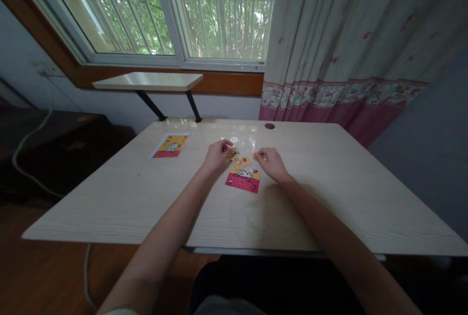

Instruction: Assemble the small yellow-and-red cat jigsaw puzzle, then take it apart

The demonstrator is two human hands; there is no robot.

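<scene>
A partly assembled jigsaw puzzle (243, 182) lies on the table in front of me, with a pink-red lower part and a white cartoon figure above it. Loose yellow puzzle pieces (245, 161) sit along its upper edge. My left hand (218, 155) is closed beside the pieces at the puzzle's upper left; what its fingertips hold, if anything, is hidden. At the upper right, my right hand (271, 162) pinches what looks like a small yellow puzzle piece (255, 155), just off the puzzle's edge.
A printed picture sheet (171, 146) in similar yellow and red lies at the left on the pale wooden table (146, 207). Behind it, a raised shelf (153, 81) stands on black legs. A round cable hole (269, 126) is near the back edge, below a curtain (329, 61).
</scene>
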